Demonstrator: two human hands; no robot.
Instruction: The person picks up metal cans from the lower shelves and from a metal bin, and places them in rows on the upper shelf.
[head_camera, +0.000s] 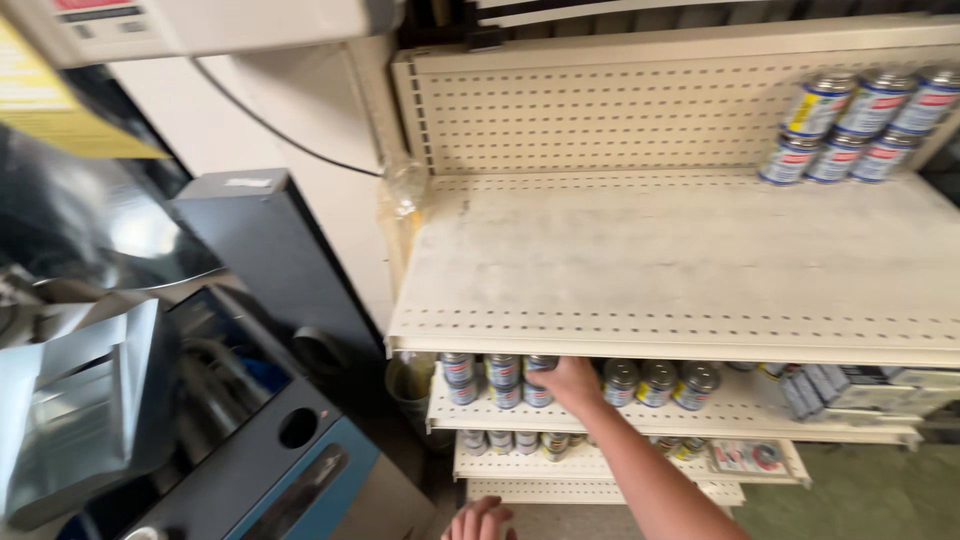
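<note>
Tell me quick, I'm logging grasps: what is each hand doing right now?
Left hand: at the bottom edge, fingers loosely curled, holding nothing visible.
Right hand: reaching among small silver-and-blue metal cans; grip cannot be told.

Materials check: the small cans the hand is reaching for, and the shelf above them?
Small cylindrical cans: likely metal, glossy, since lids and rims glint silver; blue, white and red wrap looks printed or paper, unclear which. Cream perforated shelf: probably painted sheet steel, matte and scuffed, with punched hole rows and a thin folded front edge. Right hand rests on a can; left hand is low by the bottom shelf.
</note>
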